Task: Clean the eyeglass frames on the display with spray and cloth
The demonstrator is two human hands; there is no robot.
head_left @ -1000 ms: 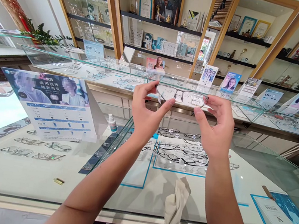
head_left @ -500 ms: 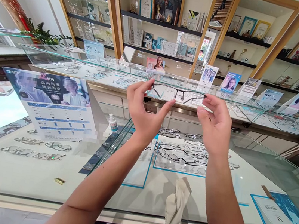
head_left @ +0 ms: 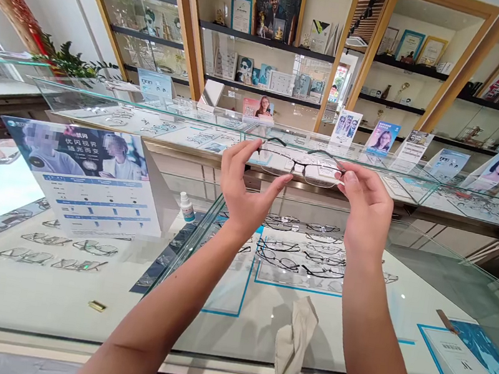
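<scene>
A pair of dark-framed glasses [head_left: 303, 165] is held up at chest height over a glass counter. My left hand [head_left: 245, 183] pinches the frame's left end between thumb and fingers. My right hand [head_left: 364, 205] pinches the right end. The temples point away from me, tilted upward. Below the hands, rows of glasses [head_left: 300, 252] lie inside the display case. A crumpled white cloth [head_left: 293, 342] lies on the counter glass close to me, hanging over the near edge.
A printed display sign [head_left: 85, 177] stands on the counter at left, with a small white bottle [head_left: 186, 207] beside it. A second glass counter [head_left: 157, 110] with small cards runs behind. Wooden wall shelves [head_left: 273, 39] hold framed pictures.
The glasses have been tipped so the temples now swing up and away from me. Both hands stay at the frame ends, shifted slightly.
</scene>
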